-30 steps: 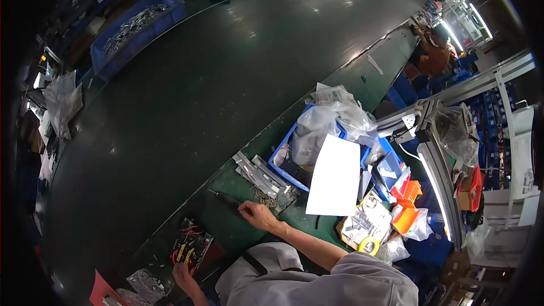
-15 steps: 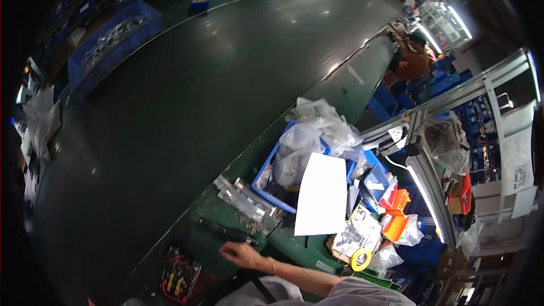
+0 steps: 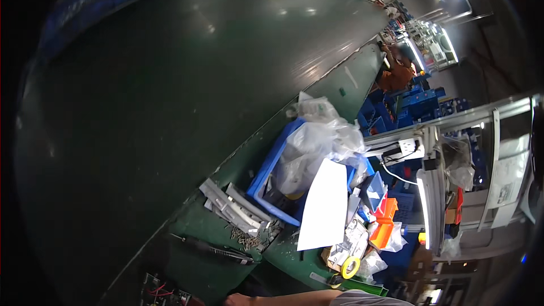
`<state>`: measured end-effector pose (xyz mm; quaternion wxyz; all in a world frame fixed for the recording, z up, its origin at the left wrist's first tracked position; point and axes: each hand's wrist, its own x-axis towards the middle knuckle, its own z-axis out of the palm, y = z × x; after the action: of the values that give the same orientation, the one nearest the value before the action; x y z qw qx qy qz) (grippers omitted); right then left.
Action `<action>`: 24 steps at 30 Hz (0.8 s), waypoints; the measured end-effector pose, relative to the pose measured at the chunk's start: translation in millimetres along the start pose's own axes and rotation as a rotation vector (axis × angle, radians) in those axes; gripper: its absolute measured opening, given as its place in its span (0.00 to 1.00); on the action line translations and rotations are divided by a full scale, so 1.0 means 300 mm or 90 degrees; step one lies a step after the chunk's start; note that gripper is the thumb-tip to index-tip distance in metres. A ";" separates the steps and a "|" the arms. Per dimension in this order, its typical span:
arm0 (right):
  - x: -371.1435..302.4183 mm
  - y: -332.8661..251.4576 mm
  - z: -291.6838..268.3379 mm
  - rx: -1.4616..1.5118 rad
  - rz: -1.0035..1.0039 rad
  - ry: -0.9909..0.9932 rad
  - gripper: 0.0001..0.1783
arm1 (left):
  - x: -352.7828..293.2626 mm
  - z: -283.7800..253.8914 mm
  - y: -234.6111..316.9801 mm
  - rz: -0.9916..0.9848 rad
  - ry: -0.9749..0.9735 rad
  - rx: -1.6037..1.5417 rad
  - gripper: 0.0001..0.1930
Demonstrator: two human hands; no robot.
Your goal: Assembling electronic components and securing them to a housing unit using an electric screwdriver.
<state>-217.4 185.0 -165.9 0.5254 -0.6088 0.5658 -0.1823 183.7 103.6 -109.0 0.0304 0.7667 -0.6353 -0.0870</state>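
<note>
The green bench point(image 3: 195, 222) carries a screwdriver point(image 3: 214, 250), screws point(image 3: 246, 239), grey strips point(image 3: 228, 207).

The right hand point(image 3: 240, 300) is cut off by the lower edge, its grip unclear; the circuit board point(image 3: 164, 296) is cut there too; plastic bags point(image 3: 314, 141) hide the blue bin's point(image 3: 274, 157) contents; loose metal bits point(image 3: 245, 239) are too small to tell.

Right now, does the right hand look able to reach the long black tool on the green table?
Probably yes: the right hand, partly cut off at the picture's lower edge, is close to the long black tool, and nothing visible lies on it or between them.
</note>
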 end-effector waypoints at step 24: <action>0.173 0.952 0.618 0.825 -0.004 0.245 0.13 | -0.002 -0.032 0.111 0.096 0.270 -0.131 0.30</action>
<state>-192.8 274.5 -497.7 0.6736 -0.1292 0.4240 -0.5915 152.8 97.3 -94.2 0.2472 0.7113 -0.6578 0.0144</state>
